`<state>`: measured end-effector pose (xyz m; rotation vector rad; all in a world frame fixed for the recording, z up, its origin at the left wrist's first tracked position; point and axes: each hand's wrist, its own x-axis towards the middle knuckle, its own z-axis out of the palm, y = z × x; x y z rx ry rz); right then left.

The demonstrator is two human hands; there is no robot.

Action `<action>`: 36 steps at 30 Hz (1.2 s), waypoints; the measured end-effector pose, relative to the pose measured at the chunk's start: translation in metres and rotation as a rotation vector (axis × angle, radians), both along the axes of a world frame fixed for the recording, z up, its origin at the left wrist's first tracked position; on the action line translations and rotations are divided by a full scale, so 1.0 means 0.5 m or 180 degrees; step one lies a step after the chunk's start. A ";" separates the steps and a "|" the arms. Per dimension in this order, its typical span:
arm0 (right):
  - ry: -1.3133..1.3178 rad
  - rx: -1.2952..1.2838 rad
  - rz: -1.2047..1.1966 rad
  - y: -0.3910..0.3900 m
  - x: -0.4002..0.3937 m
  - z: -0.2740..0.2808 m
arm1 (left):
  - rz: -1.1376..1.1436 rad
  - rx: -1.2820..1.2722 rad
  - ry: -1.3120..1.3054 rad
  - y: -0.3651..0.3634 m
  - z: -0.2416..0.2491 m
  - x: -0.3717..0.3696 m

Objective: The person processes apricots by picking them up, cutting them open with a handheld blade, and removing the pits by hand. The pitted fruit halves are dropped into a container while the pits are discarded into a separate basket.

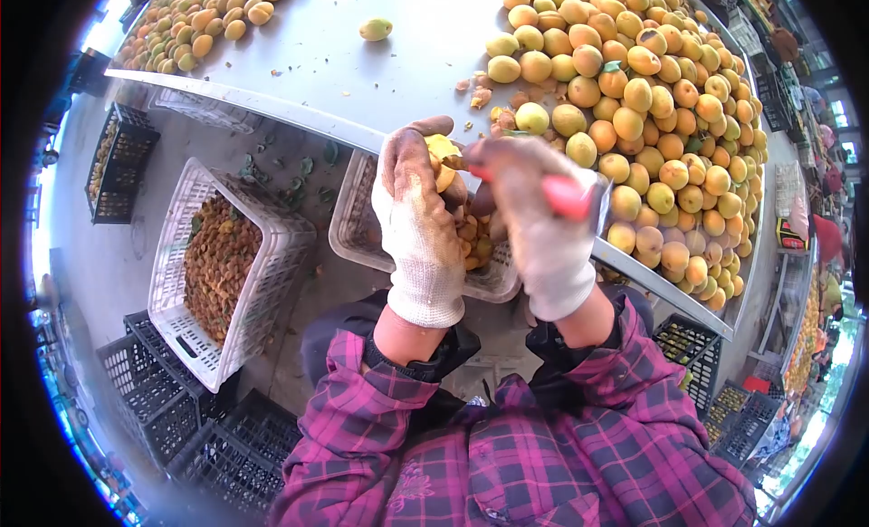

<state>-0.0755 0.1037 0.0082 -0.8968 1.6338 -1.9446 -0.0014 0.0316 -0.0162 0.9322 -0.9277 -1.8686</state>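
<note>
My left hand (416, 224), in a stained white knit glove, is closed around a yellow apricot (442, 148) at the table's front edge. The apricot's lower part is hidden by the fingers. Close beside it, my right hand (534, 224), also gloved and smeared by motion, grips a red-handled tool (568, 197). The tool's working end is too blurred to make out. Below both hands stands a pale plastic crate (353, 228) with orange apricot pieces (477, 240) in it. Whole apricots (634, 97) are heaped on the table to the right of my hands.
The metal table (317, 38) carries another apricot pile (195, 24) at far left and a lone greenish apricot (375, 29). A tilted white crate (272, 219) of brown pits (222, 264) stands on the floor at left. Black crates (163, 391) lie lower left, others (688, 346) at right.
</note>
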 end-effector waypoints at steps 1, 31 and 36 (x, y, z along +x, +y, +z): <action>-0.1366 0.0131 -0.0021 0.002 0.002 0.018 | -0.0004 -0.0005 0.0000 0.001 0.003 0.003; -0.4084 0.0113 0.0063 -0.025 -0.020 -0.044 | 0.0057 0.0468 0.0238 -0.015 -0.044 -0.018; -0.3638 0.0144 0.0003 -0.020 -0.023 -0.048 | -0.0026 0.0553 0.0339 -0.012 -0.035 -0.022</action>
